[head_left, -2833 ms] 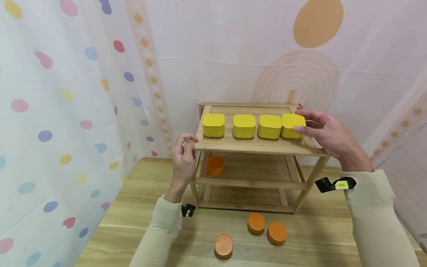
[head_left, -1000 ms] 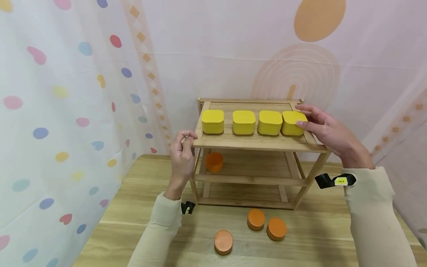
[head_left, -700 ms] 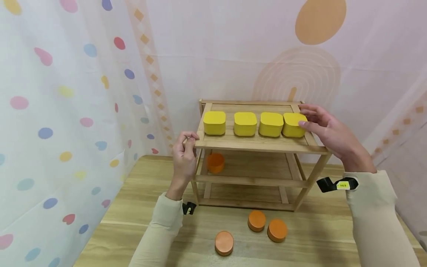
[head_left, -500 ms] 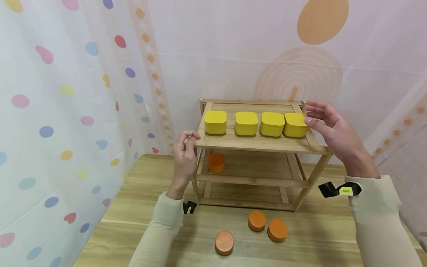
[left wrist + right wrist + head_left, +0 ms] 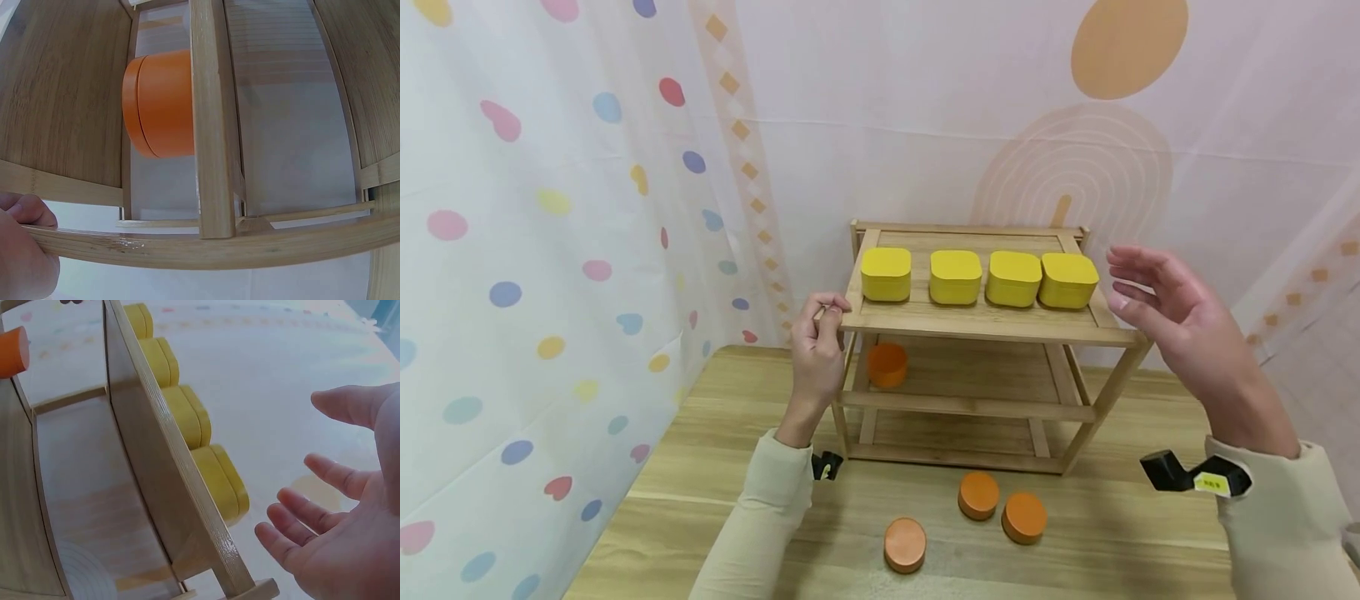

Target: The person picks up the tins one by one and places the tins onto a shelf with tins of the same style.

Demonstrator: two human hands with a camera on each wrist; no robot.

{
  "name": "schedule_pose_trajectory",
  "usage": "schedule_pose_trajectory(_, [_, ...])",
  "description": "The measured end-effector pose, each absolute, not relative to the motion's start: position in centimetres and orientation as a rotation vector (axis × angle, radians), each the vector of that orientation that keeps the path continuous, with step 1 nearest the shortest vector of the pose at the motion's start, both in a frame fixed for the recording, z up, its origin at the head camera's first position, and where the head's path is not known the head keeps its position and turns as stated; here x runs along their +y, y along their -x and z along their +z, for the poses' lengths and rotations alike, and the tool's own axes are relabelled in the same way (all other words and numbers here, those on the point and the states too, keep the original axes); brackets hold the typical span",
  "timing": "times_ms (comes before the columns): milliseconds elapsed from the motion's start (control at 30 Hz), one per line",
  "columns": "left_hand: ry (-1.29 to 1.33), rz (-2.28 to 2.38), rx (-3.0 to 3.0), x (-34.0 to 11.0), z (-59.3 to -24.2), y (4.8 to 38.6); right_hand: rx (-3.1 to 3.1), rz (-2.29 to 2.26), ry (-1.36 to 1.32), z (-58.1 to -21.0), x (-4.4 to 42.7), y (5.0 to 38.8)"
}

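Observation:
Several yellow square tins with rounded corners stand in a row on the top shelf of a wooden rack (image 5: 970, 332). The rightmost tin (image 5: 1067, 282) almost meets the tin (image 5: 1013, 280) on its left; wider gaps part the others. My right hand (image 5: 1187, 325) is in the air beside the rack's right end, fingers spread and holding nothing, as the right wrist view also shows. With curled fingers my left hand (image 5: 817, 350) grips the top shelf's left front corner. An orange round tin (image 5: 164, 105) sits on the middle shelf, at its left end.
On the wooden table (image 5: 760, 500) in front of the rack lie a pale orange round tin (image 5: 905, 545) and two darker orange ones, the nearer at right (image 5: 1024, 517). A patterned curtain (image 5: 587, 250) hangs behind and to the left.
My right hand has let go of the rightmost yellow tin and drawn away to the right and toward me. The tins keep their places; my left hand stays at the shelf corner.

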State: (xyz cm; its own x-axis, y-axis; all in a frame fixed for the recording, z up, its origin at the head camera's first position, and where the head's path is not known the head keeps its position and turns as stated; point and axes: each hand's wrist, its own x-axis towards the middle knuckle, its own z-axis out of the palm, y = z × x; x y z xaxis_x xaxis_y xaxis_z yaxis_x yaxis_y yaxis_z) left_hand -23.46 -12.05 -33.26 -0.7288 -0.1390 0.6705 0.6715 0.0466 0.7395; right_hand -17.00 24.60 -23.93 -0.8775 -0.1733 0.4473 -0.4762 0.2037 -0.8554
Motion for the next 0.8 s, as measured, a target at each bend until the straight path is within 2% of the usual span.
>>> schedule_pose_trajectory(567, [0.537, -1.754, -1.741, -12.1, -33.3, 23.5, -1.572, 1.909, -1.225, -27.9, 24.8, 14.5])
schedule_pose_trajectory(800, [0.537, -1.749, -1.744, -12.3, -33.3, 23.5, -1.626, 1.881, -1.301, -30.0, 25.1, 13.5])
